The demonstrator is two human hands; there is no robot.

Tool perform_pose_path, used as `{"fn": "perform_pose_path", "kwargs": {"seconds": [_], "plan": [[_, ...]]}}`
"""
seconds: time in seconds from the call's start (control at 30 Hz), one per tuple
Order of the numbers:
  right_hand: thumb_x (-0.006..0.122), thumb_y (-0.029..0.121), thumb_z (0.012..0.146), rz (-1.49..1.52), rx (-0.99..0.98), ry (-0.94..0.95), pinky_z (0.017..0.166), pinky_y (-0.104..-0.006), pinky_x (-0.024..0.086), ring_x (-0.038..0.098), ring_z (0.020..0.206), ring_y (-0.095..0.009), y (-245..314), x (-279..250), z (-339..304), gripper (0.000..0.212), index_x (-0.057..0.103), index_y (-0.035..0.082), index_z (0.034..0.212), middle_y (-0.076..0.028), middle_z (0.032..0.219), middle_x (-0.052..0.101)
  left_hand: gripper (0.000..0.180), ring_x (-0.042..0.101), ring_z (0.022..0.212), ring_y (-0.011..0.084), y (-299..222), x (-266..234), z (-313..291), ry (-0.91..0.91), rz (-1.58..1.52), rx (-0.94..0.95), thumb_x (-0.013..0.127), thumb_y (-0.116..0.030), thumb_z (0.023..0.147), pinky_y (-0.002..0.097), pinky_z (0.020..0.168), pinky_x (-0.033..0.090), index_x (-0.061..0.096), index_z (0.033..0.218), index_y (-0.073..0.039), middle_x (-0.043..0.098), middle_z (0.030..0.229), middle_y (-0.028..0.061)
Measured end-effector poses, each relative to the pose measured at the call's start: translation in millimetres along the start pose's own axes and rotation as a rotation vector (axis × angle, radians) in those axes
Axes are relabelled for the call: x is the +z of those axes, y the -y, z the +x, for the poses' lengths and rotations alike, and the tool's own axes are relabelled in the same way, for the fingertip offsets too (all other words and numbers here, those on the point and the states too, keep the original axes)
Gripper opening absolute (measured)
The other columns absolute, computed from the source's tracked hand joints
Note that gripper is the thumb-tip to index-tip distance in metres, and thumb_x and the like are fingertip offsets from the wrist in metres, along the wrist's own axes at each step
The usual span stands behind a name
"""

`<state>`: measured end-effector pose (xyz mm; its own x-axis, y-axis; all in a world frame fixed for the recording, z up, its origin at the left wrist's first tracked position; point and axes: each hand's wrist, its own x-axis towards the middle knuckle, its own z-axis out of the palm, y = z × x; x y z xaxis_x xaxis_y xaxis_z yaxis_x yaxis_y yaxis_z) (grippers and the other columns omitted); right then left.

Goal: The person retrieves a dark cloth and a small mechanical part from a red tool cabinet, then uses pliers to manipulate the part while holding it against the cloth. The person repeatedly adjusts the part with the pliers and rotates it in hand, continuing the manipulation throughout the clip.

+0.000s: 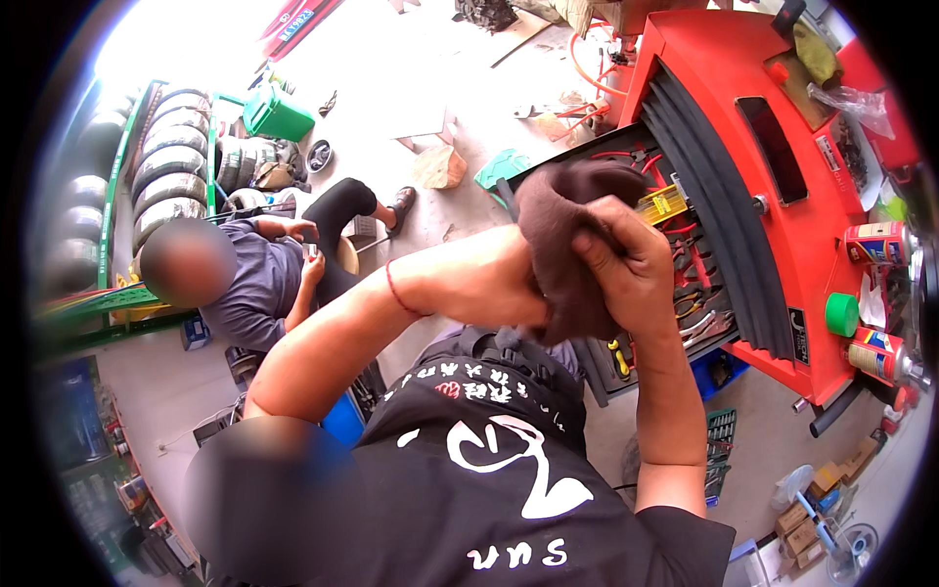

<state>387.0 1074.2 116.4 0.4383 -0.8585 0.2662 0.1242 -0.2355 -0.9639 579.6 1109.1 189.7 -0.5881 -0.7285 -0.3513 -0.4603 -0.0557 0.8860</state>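
Observation:
A dark brown cloth (572, 196) is bunched up in front of my chest, above the open tool drawer. My right hand (631, 264) is closed on its right side, with the thumb lying over the fabric. The cloth covers the fingers of my left hand (494, 279), so I cannot tell whether they grip it; a thin red cord circles that wrist. Below the cloth, the pulled-out drawer (606, 377) holds several pliers (699, 264) with red handles, a yellow case (663, 205) and a yellow-handled tool (618, 359).
The red tool cabinet (719, 78) stands at right, with spray cans (875, 243) and a green roll (841, 314) on it. At left a person (249, 284) sits near tyre racks (171, 176). A green bin (277, 112) is farther off; a socket set (720, 440) lies below the cabinet.

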Motion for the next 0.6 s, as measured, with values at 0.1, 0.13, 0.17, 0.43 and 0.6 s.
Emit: {"fn": "perform_pose_path", "kwargs": {"seconds": [0.1, 0.13, 0.17, 0.43, 0.6], "plan": [[0.068, 0.023, 0.097, 0.002, 0.162, -0.251, 0.067, -0.0272, 0.05, 0.06, 0.076, -0.01, 5, 10, 0, 0.023, 0.071, 0.001, 0.102, -0.007, 0.081, 0.068, 0.038, 0.068, 0.082, 0.022, 19, 14, -6, -0.018, -0.108, 0.09, 0.065, -0.006, 0.081, 0.0345, 0.07, 0.053, 0.058, 0.118, 0.0, 0.069, 0.09, 0.0139], [0.068, 0.024, 0.097, 0.042, 0.231, -0.378, 0.068, -0.027, 0.049, 0.059, 0.077, -0.011, 1, 10, 8, 0.024, 0.071, 0.0, 0.1, -0.005, 0.079, 0.066, 0.046, 0.068, 0.081, 0.0227, 22, 18, -6, -0.084, -0.076, 0.16, 0.066, -0.007, 0.082, 0.0345, 0.07, 0.053, 0.055, 0.126, -0.001, 0.069, 0.09, 0.0139], [0.067, 0.024, 0.096, 0.086, 0.294, -0.505, 0.068, -0.0269, 0.049, 0.059, 0.077, -0.012, -3, 8, 18, 0.025, 0.07, 0.0, 0.099, -0.004, 0.077, 0.064, 0.055, 0.068, 0.08, 0.0234, 14, 18, -6, -0.169, 0.015, 0.2, 0.067, -0.006, 0.082, 0.0346, 0.07, 0.053, 0.049, 0.134, -0.002, 0.068, 0.09, 0.0137], [0.075, 0.039, 0.07, -0.233, -0.205, -0.126, 0.075, -0.0314, 0.049, 0.051, 0.081, -0.018, 59, -34, 8, 0.068, 0.052, -0.002, 0.12, -0.006, 0.1, 0.053, 0.085, 0.057, 0.087, 0.0127, -13, 13, -23, -0.355, -0.148, 0.342, 0.069, 0.001, 0.091, 0.0255, 0.079, 0.048, 0.015, 0.158, 0.0, 0.06, 0.103, 0.0105], [0.073, 0.015, 0.091, 0.298, 0.181, -0.091, 0.09, -0.0281, 0.05, 0.064, 0.1, -0.015, 37, 6, -6, 0.038, 0.058, -0.001, 0.122, -0.011, 0.116, 0.065, 0.075, 0.068, 0.099, 0.0253, -20, 5, 0, -0.443, 0.674, 0.425, 0.068, -0.001, 0.089, 0.0366, 0.082, 0.054, 0.03, 0.153, 0.002, 0.06, 0.136, 0.017]]}}
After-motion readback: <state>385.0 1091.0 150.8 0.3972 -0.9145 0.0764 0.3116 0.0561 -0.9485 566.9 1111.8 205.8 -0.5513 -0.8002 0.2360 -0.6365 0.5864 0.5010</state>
